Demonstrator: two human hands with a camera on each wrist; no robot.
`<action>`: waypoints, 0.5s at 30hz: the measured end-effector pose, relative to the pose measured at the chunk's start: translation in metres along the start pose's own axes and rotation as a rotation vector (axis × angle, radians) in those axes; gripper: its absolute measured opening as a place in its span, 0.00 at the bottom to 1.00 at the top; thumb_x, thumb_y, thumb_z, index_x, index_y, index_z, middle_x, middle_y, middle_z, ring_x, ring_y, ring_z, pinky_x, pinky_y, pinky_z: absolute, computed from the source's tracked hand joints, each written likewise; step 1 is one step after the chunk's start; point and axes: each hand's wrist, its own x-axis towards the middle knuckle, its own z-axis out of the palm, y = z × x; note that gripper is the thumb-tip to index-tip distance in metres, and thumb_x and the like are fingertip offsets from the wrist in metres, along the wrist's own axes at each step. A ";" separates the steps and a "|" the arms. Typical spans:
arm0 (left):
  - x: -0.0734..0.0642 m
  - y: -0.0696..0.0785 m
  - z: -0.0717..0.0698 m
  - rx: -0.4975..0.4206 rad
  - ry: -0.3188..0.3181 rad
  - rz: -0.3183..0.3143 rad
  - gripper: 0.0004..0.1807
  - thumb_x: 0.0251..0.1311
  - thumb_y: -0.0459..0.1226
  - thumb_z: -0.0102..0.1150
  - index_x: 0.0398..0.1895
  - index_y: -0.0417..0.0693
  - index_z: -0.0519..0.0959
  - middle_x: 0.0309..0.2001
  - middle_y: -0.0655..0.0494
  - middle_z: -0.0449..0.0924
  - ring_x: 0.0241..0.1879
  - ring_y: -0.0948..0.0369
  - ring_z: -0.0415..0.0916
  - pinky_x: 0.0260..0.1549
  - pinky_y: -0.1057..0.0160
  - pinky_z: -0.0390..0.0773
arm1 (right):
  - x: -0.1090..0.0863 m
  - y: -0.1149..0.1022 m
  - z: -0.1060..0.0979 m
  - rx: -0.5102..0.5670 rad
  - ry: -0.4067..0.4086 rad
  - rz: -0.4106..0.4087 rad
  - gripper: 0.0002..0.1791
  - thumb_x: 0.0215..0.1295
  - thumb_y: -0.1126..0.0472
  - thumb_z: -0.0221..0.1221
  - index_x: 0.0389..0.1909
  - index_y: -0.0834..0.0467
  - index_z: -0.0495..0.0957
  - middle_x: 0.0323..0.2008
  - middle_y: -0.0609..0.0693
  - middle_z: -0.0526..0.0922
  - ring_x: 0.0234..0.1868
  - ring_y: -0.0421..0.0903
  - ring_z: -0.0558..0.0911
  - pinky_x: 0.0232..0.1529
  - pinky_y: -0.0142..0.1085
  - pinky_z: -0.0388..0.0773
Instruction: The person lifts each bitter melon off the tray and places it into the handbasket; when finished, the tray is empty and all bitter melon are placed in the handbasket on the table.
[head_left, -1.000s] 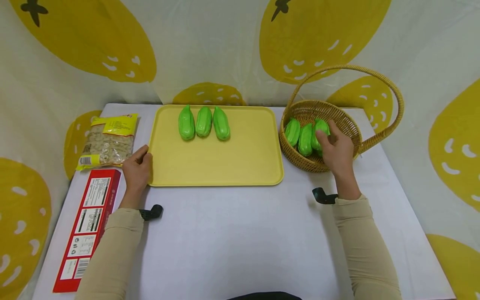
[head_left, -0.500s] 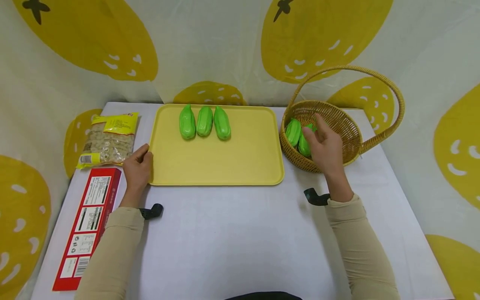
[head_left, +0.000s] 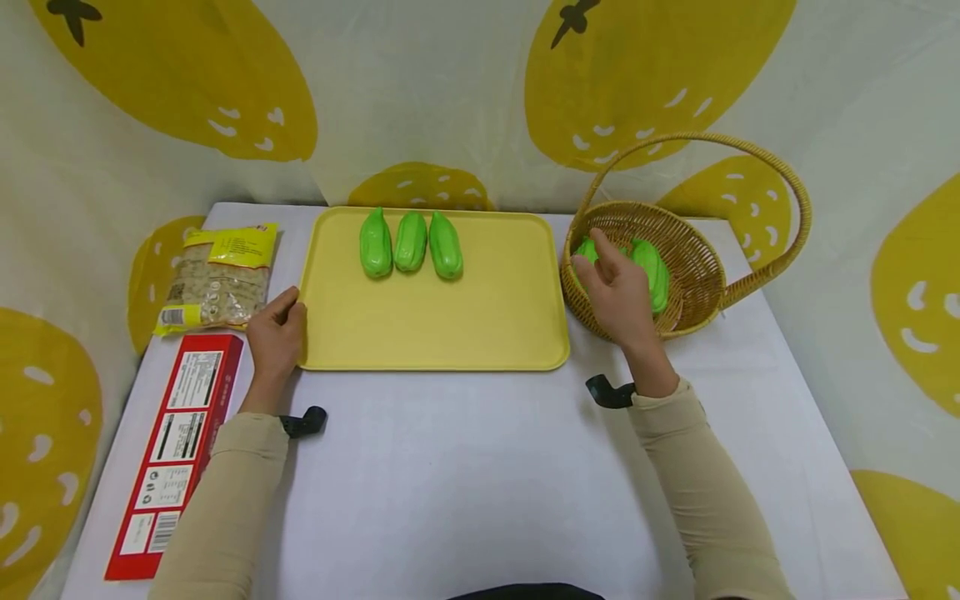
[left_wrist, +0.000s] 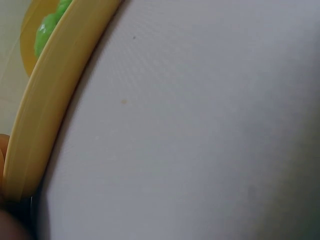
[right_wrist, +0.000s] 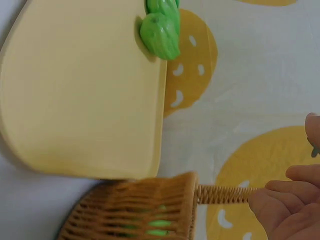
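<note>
My left hand (head_left: 277, 337) grips the left edge of a yellow tray (head_left: 375, 325); in the left wrist view, fingertips (left_wrist: 4, 147) show on the far side of the rim. Three glossy green ridged gourds (head_left: 410, 242) lie side by side at the tray's back. To the right stands a brown wicker basket (head_left: 693, 275) with a tall handle. My right hand (head_left: 621, 300) hovers over the basket's left part, thumb and fingers apart, nothing seen between them. A green gourd (head_left: 652, 275) shows to its right, while more green under the hand is partly hidden.
A clear and yellow food packet (head_left: 225, 279) lies left of the tray. Below it is a long red box (head_left: 176, 454), partly covered by the left sleeve. A white cloth covers the table (head_left: 450, 475). Patterned curtain (head_left: 420, 100) hangs close behind.
My right hand has come away from the rightmost gourd in the basket and moved left, uncovering that gourd and covering those at the left. The left hand and tray have stayed put.
</note>
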 end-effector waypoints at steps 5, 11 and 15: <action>0.000 0.000 -0.001 0.004 -0.015 -0.023 0.22 0.76 0.41 0.51 0.71 0.53 0.72 0.72 0.56 0.72 0.74 0.61 0.67 0.74 0.57 0.69 | 0.004 -0.007 0.013 0.051 -0.018 -0.006 0.32 0.76 0.61 0.57 0.75 0.67 0.60 0.77 0.61 0.61 0.78 0.53 0.61 0.76 0.52 0.65; 0.001 0.000 -0.001 0.004 -0.006 -0.010 0.22 0.76 0.41 0.52 0.70 0.53 0.73 0.71 0.56 0.73 0.73 0.61 0.67 0.73 0.58 0.69 | 0.010 -0.007 0.023 0.042 -0.023 -0.028 0.31 0.76 0.61 0.57 0.75 0.66 0.61 0.62 0.67 0.79 0.63 0.49 0.81 0.67 0.39 0.78; 0.002 -0.001 0.000 -0.004 -0.006 -0.006 0.22 0.76 0.41 0.52 0.70 0.53 0.73 0.71 0.56 0.73 0.73 0.61 0.67 0.74 0.58 0.69 | 0.013 -0.006 0.030 -0.004 -0.003 -0.034 0.31 0.74 0.56 0.60 0.74 0.59 0.66 0.27 0.56 0.79 0.26 0.38 0.75 0.37 0.24 0.76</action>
